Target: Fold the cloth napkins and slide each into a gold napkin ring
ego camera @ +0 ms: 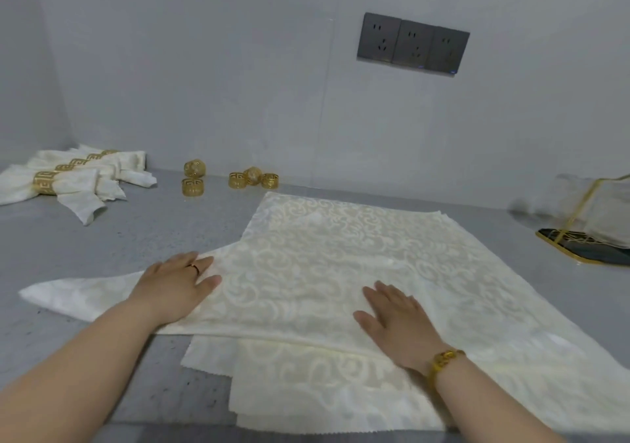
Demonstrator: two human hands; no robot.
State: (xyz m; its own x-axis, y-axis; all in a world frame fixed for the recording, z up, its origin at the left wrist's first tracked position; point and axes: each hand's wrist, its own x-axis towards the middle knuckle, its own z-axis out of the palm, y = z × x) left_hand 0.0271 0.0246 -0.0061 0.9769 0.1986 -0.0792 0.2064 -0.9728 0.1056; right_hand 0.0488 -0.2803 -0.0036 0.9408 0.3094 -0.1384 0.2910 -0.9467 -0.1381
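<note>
We find bare counter (pixel 102 245) open along the left edge, between the ringed napkins (pixel 68 180) in the far left corner and the spread cloths (pixel 341 255) — these fill the middle and the near edge. Loose gold rings (pixel 254 179) dot the far edge (two clusters, a gap between) — a gold-framed holder (pixel 586 248) blocks the right edge.

Pale grey back wall (pixel 204 67), meeting a side wall (pixel 20 67) in a corner at 10 o'clock. Up at 1 o'clock, a dark grey triple socket panel (pixel 413 44) sits on it. Below, a speckled grey tabletop (pixel 85 248) under soft, even light.
</note>
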